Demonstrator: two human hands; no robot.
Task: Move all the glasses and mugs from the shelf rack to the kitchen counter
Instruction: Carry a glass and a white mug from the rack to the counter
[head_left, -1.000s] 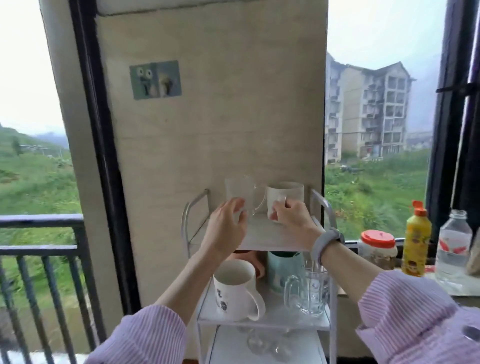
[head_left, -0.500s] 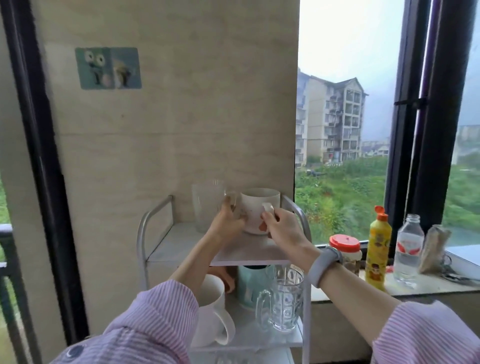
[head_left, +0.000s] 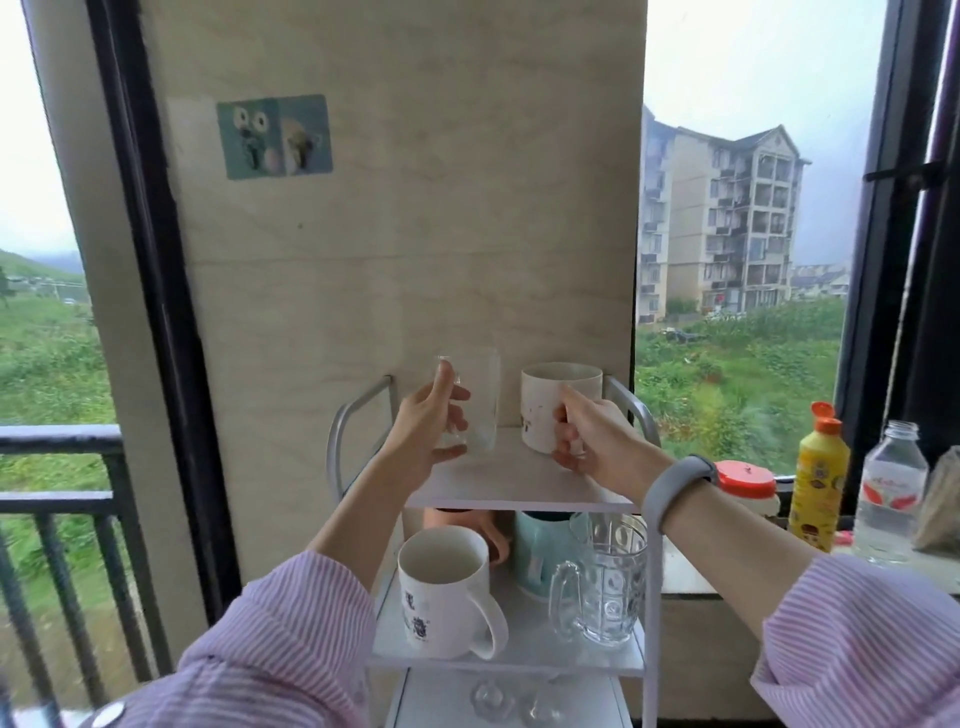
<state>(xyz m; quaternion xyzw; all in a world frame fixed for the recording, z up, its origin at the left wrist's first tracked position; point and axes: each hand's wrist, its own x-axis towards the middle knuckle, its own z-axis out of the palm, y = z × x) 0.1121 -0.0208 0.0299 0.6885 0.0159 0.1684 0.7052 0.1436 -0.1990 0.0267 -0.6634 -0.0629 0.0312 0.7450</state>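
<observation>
Clear glass (head_left: 475, 400) sits in the left hand's (head_left: 423, 431) curled grip; right hand (head_left: 589, 436) grips the white mug (head_left: 545, 405).

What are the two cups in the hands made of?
The cup in the left hand is a tumbler, probably clear glass: the wall shows through it. The mug in the right hand looks like glazed white ceramic, opaque and thick-walled.
</observation>
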